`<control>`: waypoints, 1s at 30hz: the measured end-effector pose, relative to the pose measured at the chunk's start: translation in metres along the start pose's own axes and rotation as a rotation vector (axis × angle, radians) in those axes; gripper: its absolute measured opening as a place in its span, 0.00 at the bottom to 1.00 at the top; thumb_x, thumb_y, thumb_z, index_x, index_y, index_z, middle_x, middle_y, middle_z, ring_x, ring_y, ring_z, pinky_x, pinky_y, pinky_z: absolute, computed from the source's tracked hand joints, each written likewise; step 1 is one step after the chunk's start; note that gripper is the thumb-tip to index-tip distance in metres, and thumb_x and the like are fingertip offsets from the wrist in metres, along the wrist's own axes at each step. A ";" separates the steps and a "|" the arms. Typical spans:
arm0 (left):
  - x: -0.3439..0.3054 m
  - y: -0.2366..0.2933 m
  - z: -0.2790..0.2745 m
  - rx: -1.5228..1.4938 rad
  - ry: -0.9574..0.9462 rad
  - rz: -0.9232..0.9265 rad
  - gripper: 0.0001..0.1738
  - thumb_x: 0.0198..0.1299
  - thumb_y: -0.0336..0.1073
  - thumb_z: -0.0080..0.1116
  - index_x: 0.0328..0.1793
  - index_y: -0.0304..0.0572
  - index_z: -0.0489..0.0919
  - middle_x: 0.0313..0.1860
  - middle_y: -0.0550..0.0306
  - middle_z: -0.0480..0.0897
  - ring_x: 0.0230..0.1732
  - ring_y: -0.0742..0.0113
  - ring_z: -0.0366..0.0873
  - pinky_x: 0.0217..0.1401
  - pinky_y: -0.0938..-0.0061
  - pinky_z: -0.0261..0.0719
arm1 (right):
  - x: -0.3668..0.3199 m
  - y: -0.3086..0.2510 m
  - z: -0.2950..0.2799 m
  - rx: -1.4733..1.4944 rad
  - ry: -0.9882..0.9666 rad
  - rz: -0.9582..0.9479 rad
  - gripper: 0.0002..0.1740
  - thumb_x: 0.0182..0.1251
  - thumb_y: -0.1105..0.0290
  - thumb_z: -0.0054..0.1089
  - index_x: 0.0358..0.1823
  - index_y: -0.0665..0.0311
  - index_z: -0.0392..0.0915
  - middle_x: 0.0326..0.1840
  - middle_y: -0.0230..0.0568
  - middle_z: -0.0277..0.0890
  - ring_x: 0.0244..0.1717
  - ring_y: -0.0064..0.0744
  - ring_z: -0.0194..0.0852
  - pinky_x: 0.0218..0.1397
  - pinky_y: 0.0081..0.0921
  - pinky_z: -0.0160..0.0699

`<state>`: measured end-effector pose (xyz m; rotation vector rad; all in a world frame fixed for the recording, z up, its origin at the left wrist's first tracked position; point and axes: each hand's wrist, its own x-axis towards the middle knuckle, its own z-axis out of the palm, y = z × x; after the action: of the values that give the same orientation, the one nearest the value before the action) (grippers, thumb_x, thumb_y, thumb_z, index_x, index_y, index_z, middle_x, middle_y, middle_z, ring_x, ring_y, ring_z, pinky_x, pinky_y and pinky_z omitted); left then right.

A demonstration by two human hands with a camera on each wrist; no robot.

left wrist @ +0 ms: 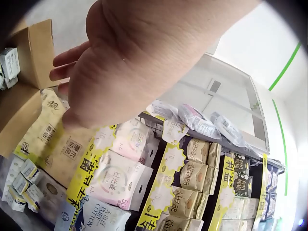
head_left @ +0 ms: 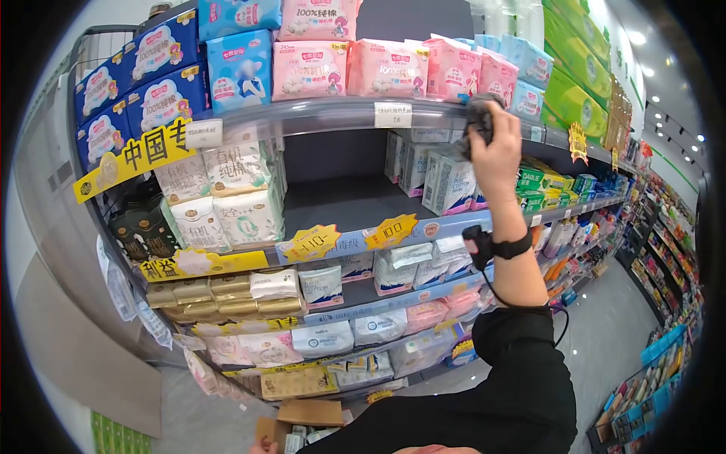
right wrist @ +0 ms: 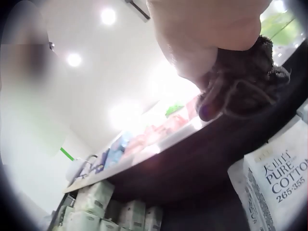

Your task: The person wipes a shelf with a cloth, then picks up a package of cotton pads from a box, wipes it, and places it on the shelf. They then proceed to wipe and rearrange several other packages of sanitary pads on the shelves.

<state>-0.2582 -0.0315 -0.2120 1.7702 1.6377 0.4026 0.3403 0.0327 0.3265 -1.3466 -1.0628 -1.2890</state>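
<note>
right hand: right hand [head_left: 495, 155] was raised to the top shelf edge [head_left: 333, 115], fingers curled tight round a dark grey cloth [head_left: 478, 121].
cloth: bunched up in the fingers [right wrist: 208, 108] and sticking out past them; it sat against the front lip of that shelf edge.
grip check: the right wrist view showed the same cloth [right wrist: 248, 82] wadded under the right hand [right wrist: 207, 33], with no gap between fingers and fabric.
above the fingers: pink packs [head_left: 386, 68] stood on the top shelf, just behind the cloth.
below the fingers: white cotton packs [head_left: 448, 181] stood on the next shelf down, close under the hand; one PURE COTTON pack [right wrist: 279, 178] showed in the right wrist view.
left of the fingers: a white price tag [head_left: 393, 115] was on the shelf lip, near the cloth but apart from it.
right wrist: a black strap [head_left: 499, 246] was round it, with a black sleeve [head_left: 522, 363] further down the arm.
left hand: left hand [left wrist: 130, 62] hung low, fingers [left wrist: 67, 62] loosely extended, holding nothing.
beyond the left fingertips: an open cardboard box [left wrist: 29, 62] was near but not touched.
under the left fingers: yellow packs [left wrist: 53, 139] sat on a low shelf, with a pink-and-white pack [left wrist: 115, 178] just beside them.
left contact: none seen with any pack.
</note>
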 end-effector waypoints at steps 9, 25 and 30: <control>0.010 -0.009 -0.001 0.129 -0.070 0.106 0.31 0.62 0.50 0.58 0.67 0.41 0.71 0.46 0.31 0.81 0.48 0.38 0.79 0.52 0.52 0.77 | -0.007 -0.118 0.020 0.364 -0.196 -0.267 0.28 0.47 0.82 0.62 0.54 0.57 0.75 0.49 0.44 0.71 0.48 0.50 0.67 0.54 0.41 0.71; 0.024 0.044 0.039 0.112 -0.189 -0.033 0.28 0.63 0.47 0.57 0.67 0.44 0.72 0.47 0.35 0.83 0.50 0.42 0.81 0.51 0.54 0.79 | 0.012 0.148 -0.038 -0.077 -0.117 0.088 0.24 0.55 0.75 0.63 0.56 0.59 0.76 0.51 0.46 0.74 0.53 0.52 0.73 0.57 0.40 0.73; 0.001 0.117 0.064 -0.124 -0.024 0.148 0.18 0.63 0.44 0.61 0.52 0.39 0.81 0.32 0.49 0.84 0.31 0.63 0.80 0.35 0.67 0.79 | 0.013 0.170 -0.045 -0.014 -0.106 0.128 0.24 0.56 0.74 0.63 0.57 0.62 0.76 0.51 0.46 0.74 0.51 0.51 0.74 0.54 0.37 0.74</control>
<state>-0.1292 -0.0442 -0.1810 1.8011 1.4382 0.5374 0.5013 -0.0398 0.3270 -1.4828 -1.0228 -1.1434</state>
